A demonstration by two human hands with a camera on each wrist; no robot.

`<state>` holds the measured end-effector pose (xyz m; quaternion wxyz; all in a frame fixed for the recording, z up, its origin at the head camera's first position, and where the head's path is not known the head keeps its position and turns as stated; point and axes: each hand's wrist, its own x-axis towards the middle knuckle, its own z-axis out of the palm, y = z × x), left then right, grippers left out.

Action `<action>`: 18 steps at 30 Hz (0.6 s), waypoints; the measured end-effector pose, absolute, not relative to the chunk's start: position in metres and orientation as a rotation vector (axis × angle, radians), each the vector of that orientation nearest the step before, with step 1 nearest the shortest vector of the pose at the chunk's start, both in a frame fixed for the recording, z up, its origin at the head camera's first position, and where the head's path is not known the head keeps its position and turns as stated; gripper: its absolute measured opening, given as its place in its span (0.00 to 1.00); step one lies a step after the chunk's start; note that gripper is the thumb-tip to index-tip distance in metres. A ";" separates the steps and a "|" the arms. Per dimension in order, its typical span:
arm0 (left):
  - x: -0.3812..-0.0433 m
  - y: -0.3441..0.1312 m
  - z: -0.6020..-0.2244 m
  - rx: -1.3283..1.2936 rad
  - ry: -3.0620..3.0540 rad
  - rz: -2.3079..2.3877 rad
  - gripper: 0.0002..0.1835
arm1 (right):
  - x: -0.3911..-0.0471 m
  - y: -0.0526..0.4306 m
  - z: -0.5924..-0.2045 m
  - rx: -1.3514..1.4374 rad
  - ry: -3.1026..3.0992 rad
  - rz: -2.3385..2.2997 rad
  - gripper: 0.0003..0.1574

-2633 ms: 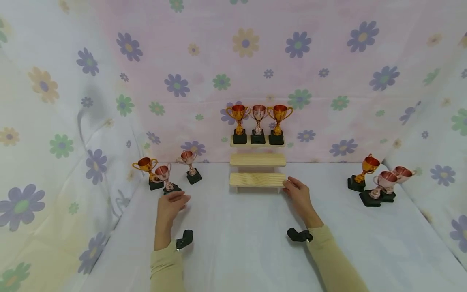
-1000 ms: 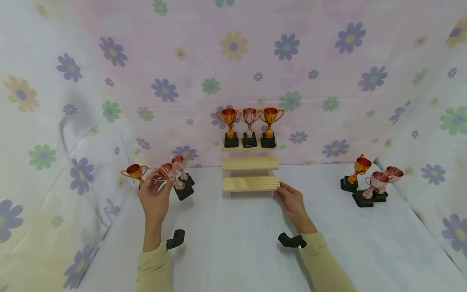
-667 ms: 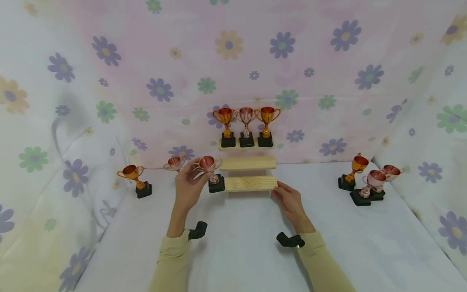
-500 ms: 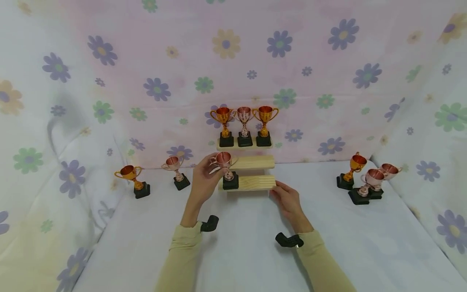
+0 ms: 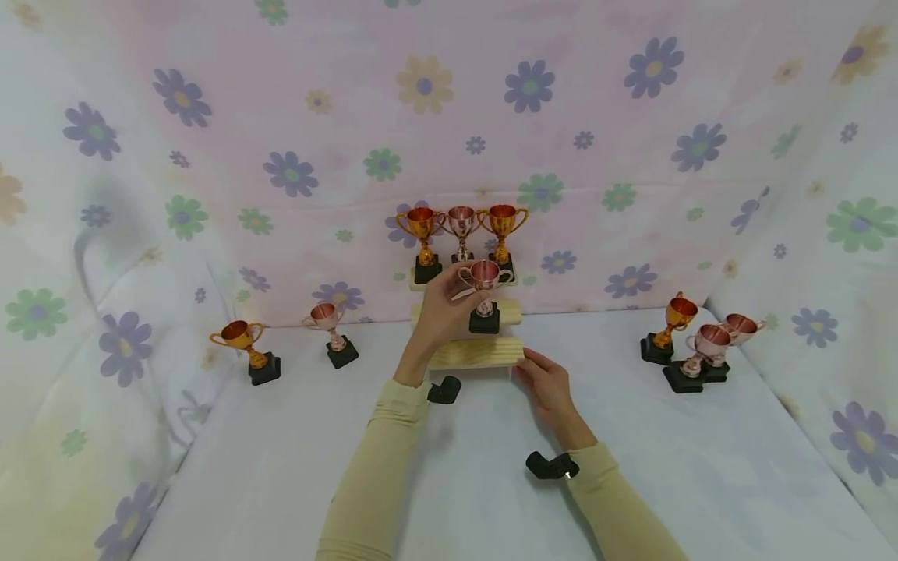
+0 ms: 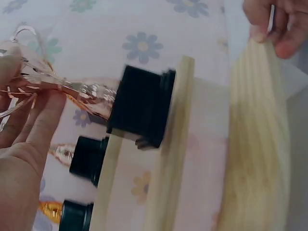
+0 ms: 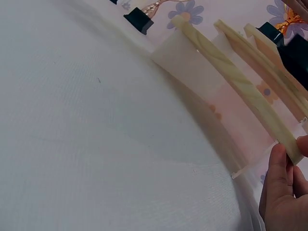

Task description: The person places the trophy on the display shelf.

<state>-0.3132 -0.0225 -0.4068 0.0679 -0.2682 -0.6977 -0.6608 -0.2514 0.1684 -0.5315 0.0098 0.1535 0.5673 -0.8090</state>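
Observation:
My left hand (image 5: 443,313) grips a small rose-gold trophy (image 5: 485,274) by its cup, holding it upright in front of the three-tier wooden shelf. In the left wrist view its black base (image 6: 139,107) is close to the edge of the middle board (image 6: 177,125). My right hand (image 5: 550,389) pinches the right end of the lowest board (image 5: 473,354); the right wrist view shows thumb and fingers (image 7: 278,168) on either side of it. Two gold trophies and, between them, a rose-gold trophy (image 5: 461,223) stand on the top board, partly covered by my left hand and the held trophy.
On the left of the white table stand a gold trophy (image 5: 238,336) and a rose-gold trophy (image 5: 325,317). To the right are a gold trophy (image 5: 679,313) and two rose-gold ones close together. A flowered cloth (image 5: 309,249) hangs behind and at both sides.
My left hand has picked up the rose-gold trophy from the left group and carried it right and up to the shelf. The right hand keeps its hold on the lowest board.

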 end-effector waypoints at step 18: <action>-0.344 0.010 -0.409 -0.768 -2.166 -2.021 0.25 | -0.254 0.167 -0.533 0.494 1.752 -2.532 0.28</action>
